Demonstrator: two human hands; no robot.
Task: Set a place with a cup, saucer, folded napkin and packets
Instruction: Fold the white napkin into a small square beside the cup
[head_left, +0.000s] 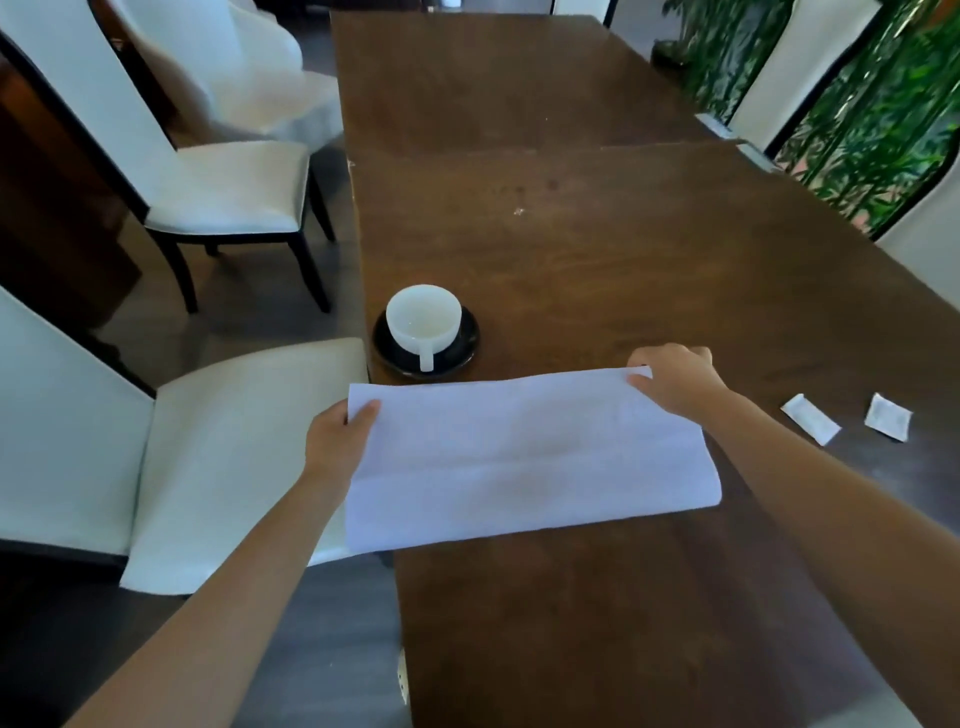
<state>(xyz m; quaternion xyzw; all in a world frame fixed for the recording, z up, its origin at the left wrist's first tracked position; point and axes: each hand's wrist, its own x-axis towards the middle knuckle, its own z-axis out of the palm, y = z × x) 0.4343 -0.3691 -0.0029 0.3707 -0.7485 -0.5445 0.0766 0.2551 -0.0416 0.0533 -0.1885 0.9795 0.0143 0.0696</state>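
A white napkin (524, 457), folded into a long rectangle, is held stretched over the dark wooden table (597, 249). My left hand (335, 441) pinches its far left corner, and my right hand (675, 382) pinches its far right corner. Just beyond the napkin, an empty white cup (423, 319) stands on a black saucer (465, 343) near the table's left edge, its handle pointing toward me. Two small white packets (810, 418) (887, 417) lie flat on the table to the right of my right forearm.
White upholstered chairs stand along the left side: one (208, 457) close by the napkin's left end, another (228, 192) further back. More white chairs and green plants (872, 124) line the right side.
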